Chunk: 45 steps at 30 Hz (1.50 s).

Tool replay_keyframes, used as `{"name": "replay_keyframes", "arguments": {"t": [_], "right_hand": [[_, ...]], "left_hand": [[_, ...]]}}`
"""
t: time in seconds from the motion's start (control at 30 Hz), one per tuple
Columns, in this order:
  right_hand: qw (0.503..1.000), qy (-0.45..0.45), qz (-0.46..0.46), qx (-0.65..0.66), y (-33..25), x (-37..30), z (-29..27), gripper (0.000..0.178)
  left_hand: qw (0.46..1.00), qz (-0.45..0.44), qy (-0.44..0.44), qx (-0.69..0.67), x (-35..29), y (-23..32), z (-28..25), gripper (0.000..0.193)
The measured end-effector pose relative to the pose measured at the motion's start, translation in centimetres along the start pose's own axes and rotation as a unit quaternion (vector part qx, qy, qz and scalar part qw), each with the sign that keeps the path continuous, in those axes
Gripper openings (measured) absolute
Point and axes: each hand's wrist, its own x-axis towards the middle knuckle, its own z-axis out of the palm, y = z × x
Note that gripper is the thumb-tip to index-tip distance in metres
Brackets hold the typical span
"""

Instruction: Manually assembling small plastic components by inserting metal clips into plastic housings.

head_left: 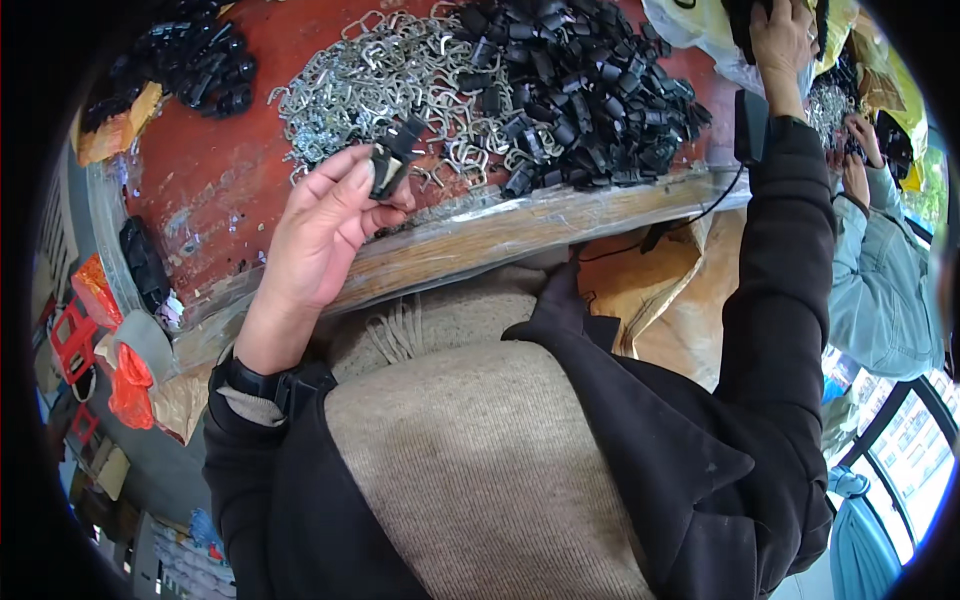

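My left hand (325, 225) is closed on a small black plastic clip (392, 160), pinched between thumb and fingers above the table's near edge. Behind it spreads a heap of bent silver metal hooks (375, 75). To the right of the hooks lies a large pile of black plastic pieces (600, 95). My right arm stretches far forward to the right, where my right hand (783, 50) rests on something black beside a plastic bag. The upper picture edge cuts off that hand's fingertips, so what they touch is unclear.
The red table (215, 180) has a wooden front edge wrapped in clear film. More black parts (205, 65) lie at far left. A black device (752, 127) with a cable stands near my right forearm. At right, another person's hands (860, 160) work over metal pieces.
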Motion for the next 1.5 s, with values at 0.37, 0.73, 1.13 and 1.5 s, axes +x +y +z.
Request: {"name": "replay_keyframes", "arguments": {"t": [0.37, 0.73, 1.13, 1.5], "right_hand": [[0.992, -0.100, 0.060, 0.046, 2.5, -1.1, 0.1, 0.045], [0.776, -0.173, 0.038, 0.605, -10.7, -5.1, -18.4, 0.012], [0.730, -0.161, -0.167, 0.643, -22.3, -8.0, -23.3, 0.040], [0.768, -0.123, -0.156, 0.609, -23.4, -8.2, -22.0, 0.038]], "left_hand": [[0.999, -0.002, -0.032, 0.020, -0.3, 0.2, 0.9, 0.033], [1.000, -0.012, -0.011, 0.014, -1.1, 0.4, 1.5, 0.035], [0.999, -0.030, -0.033, 0.011, -2.1, 0.3, 1.5, 0.029], [0.997, 0.001, -0.017, 0.069, -0.9, 0.5, 1.4, 0.029]]}}
